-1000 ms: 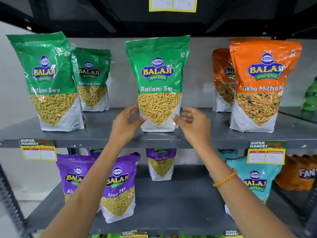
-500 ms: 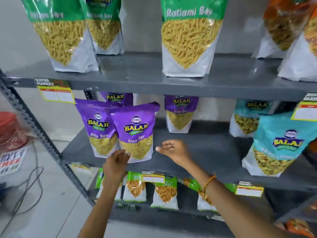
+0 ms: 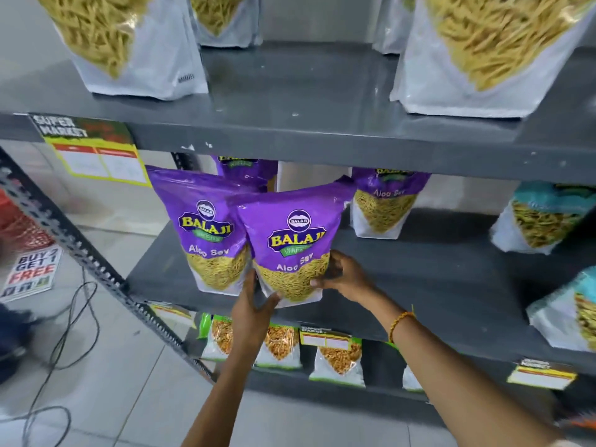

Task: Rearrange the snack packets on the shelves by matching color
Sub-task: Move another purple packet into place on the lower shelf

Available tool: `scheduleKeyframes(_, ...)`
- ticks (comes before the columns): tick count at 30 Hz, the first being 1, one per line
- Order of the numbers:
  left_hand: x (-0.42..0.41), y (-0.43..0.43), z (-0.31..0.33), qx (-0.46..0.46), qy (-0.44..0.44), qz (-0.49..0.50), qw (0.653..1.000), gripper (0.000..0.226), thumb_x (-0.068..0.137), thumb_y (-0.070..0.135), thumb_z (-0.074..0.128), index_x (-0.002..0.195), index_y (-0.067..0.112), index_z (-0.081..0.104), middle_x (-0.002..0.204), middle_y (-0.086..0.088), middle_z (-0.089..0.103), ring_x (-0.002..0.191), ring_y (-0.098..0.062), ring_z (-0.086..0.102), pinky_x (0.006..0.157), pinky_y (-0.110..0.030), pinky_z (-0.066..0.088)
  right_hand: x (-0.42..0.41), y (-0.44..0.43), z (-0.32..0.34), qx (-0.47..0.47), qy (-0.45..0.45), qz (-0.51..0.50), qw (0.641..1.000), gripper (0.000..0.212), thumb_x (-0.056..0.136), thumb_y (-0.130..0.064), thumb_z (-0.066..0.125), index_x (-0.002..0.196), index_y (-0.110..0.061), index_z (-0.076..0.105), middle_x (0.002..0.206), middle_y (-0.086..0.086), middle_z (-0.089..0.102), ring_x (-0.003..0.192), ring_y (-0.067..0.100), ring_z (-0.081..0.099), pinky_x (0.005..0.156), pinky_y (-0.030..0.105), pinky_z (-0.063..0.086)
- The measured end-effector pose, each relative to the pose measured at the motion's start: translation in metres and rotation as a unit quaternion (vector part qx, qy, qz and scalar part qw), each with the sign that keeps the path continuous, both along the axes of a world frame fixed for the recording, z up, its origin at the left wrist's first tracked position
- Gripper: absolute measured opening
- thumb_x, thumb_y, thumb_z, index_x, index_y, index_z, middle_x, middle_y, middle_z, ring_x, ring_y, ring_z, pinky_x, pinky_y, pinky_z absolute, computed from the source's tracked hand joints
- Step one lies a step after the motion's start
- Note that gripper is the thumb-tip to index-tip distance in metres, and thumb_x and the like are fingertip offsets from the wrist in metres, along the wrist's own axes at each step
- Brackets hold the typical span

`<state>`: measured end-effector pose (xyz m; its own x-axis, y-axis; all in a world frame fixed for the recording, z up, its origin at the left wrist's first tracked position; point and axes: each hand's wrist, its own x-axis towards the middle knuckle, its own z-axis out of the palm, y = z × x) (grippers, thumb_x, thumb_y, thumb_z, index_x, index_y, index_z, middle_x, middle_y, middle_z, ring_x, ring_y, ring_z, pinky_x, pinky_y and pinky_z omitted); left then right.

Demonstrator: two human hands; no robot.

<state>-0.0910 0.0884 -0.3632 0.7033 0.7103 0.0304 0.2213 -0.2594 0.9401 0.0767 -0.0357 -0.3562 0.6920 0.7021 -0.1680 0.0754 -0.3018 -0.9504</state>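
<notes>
Both my hands, left hand point(image 3: 254, 304) and right hand point(image 3: 343, 274), clasp the purple packet point(image 3: 290, 243) mid-frame on the middle shelf point(image 3: 435, 275); likely light, crinkly, slippery—I'd hold its lower sides.

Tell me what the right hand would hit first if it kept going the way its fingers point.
The right hand already touches the front purple packet; pushing on leftward, it would likely press that against the neighbouring purple packet.

Hands left green packet above; left hand point(image 3: 254, 304), right hand point(image 3: 343, 275) now clasp front purple packet point(image 3: 290, 243), middle shelf.
</notes>
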Motion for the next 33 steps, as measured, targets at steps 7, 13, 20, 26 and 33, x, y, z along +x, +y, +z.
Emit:
scheduleKeyframes(7, 0.013, -0.011, 0.0, -0.004, -0.002, 0.025, 1.0, 0.056, 0.078, 0.021, 0.068, 0.129, 0.027, 0.046, 0.127, -0.001, 0.062, 0.115, -0.021, 0.056, 0.086, -0.033, 0.046, -0.007, -0.012, 0.009, 0.062, 0.001, -0.023, 0.998, 0.041, 0.06, -0.001, 0.08, 0.096, -0.013, 0.065, 0.101, 0.013, 0.068, 0.088, 0.025, 0.063, 0.087, 0.047, 0.053)
scheduleKeyframes(13, 0.043, -0.048, 0.009, 0.028, 0.003, -0.036, 0.999, 0.045, 0.077, 0.021, 0.068, 0.12, 0.019, 0.053, 0.116, -0.004, 0.067, 0.105, -0.025, 0.061, 0.075, -0.029, 0.042, 0.01, -0.069, 0.01, 0.073, -0.022, -0.087, 0.993, 0.038, 0.049, -0.02, 0.087, 0.082, -0.029, 0.071, 0.083, -0.013, 0.075, 0.086, 0.02, 0.069, 0.082, 0.046, 0.056)
scheduleKeyframes(20, 0.091, -0.093, 0.01, 0.023, 0.023, -0.138, 0.99, 0.049, 0.078, 0.025, 0.066, 0.124, 0.019, 0.051, 0.124, -0.003, 0.064, 0.112, -0.025, 0.059, 0.086, -0.036, 0.047, 0.025, -0.134, 0.009, 0.08, -0.021, -0.18, 0.98, 0.037, 0.055, -0.005, 0.084, 0.078, -0.03, 0.068, 0.072, -0.02, 0.074, 0.077, 0.011, 0.068, 0.084, 0.048, 0.056)
scheduleKeyframes(26, 0.108, -0.097, -0.001, 0.024, 0.037, -0.145, 0.988, 0.053, 0.077, 0.027, 0.068, 0.127, 0.022, 0.049, 0.124, -0.003, 0.065, 0.113, -0.024, 0.06, 0.091, -0.042, 0.05, 0.032, -0.145, -0.003, 0.084, -0.027, -0.196, 0.977, 0.038, 0.048, -0.029, 0.086, 0.083, -0.029, 0.07, 0.078, -0.016, 0.075, 0.086, 0.02, 0.07, 0.083, 0.052, 0.056)
scheduleKeyframes(33, 0.11, -0.092, 0.006, -0.009, 0.031, -0.179, 0.983, 0.065, 0.075, 0.025, 0.071, 0.132, 0.018, 0.042, 0.129, 0.002, 0.056, 0.113, -0.014, 0.053, 0.085, -0.026, 0.043, 0.037, -0.151, 0.001, 0.1, 0.019, -0.154, 0.983, 0.081, 0.044, -0.035, 0.086, 0.117, -0.02, 0.054, 0.111, -0.002, 0.066, 0.1, 0.007, 0.064, 0.076, 0.021, 0.057)
